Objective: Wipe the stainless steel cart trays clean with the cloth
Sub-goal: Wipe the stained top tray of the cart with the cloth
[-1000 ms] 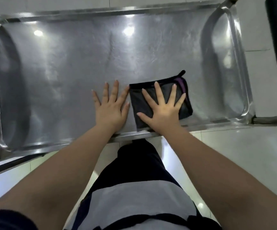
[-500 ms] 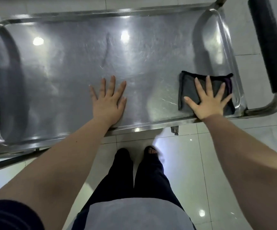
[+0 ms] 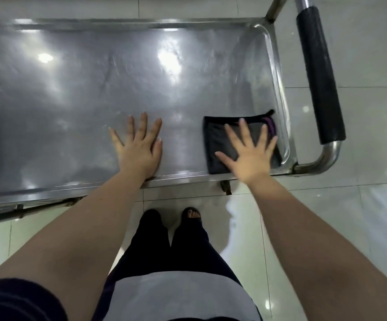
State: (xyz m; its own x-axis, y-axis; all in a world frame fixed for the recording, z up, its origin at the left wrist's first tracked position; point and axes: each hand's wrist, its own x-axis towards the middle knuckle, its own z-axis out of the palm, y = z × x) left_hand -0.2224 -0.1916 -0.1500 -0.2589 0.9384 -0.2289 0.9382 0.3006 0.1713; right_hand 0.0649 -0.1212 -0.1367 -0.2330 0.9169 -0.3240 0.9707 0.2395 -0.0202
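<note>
Glossy pale floor tiles [image 3: 327, 228] are reflecting light around the person's dark-trousered legs [image 3: 164, 251], which are standing just short of the cart. Past them, the left hand [image 3: 139, 144] is lying palm down on the bare metal of the shiny stainless steel cart tray [image 3: 72, 89]. Its fingers are straight and slightly spread, holding nothing, and its wrist is crossing the near rim.

To its right and apart from it, the right hand [image 3: 248, 154] is pressing down on the folded dark grey cloth [image 3: 215, 144] with a purple edge. The fingers are splayed wide and are not curling round it. That cloth is lying flat in the tray's near right corner, just beside the raised right rim, under and a little beyond the right hand's fingers.

Beyond both hands, the tray's scuffed surface is catching bright glare spots. Further right of the right hand, outside the tray, the black padded grip [image 3: 320, 77] on the cart's tubular steel handle is running away from the person.
</note>
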